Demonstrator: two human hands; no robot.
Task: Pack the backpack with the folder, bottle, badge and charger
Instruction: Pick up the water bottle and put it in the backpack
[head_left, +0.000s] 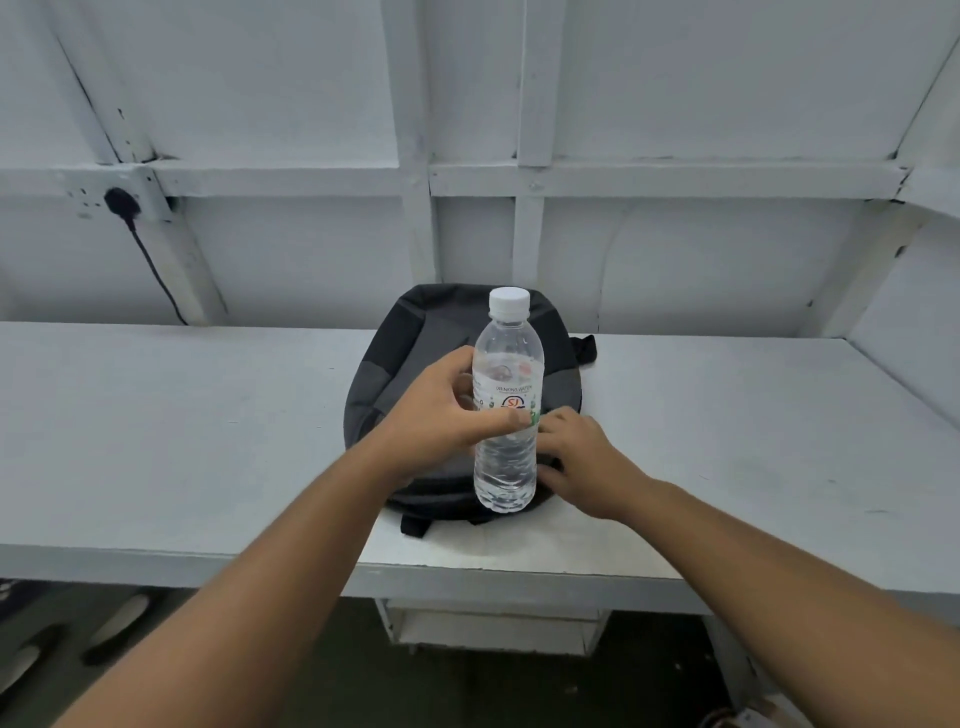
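A clear water bottle (506, 410) with a white cap is upright in my left hand (441, 415), whose fingers and thumb wrap round its label. It hangs over the near part of a dark grey and black backpack (410, 343) lying flat on the white table (182, 415). My right hand (582, 457) rests on the backpack just right of the bottle, its fingers curled down at the bag's near edge; whether they pinch anything is hidden. No folder, badge or charger is in view.
A black plug (122, 202) with its cable sits in a wall socket at the back left. A white panelled wall stands close behind the table. Shoes (117, 626) lie on the dark floor at the lower left.
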